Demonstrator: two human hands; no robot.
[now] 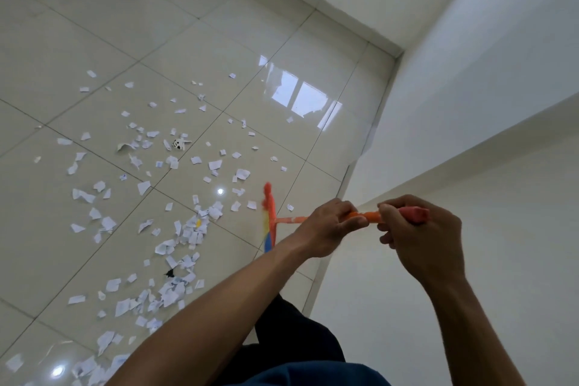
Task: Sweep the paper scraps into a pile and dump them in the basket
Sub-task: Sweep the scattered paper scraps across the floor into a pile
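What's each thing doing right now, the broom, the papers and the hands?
broom: held in both hands, head low and blurred.
paper scraps: scattered over the floor, not one pile yet.
left hand: grips the broom handle, nearer the head.
right hand: grips the handle's top end.
floor: shiny, littered.

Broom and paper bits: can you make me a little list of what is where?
broom: orange, blurred, just right of the scraps
left hand: grips the handle, nearer the broom's sweeping end
right hand: grips the handle near its top end
scraps: white, scattered over the floor, thickest beside the broom
floor: shiny pale tiles
wall: white, on the right
basket: not in view
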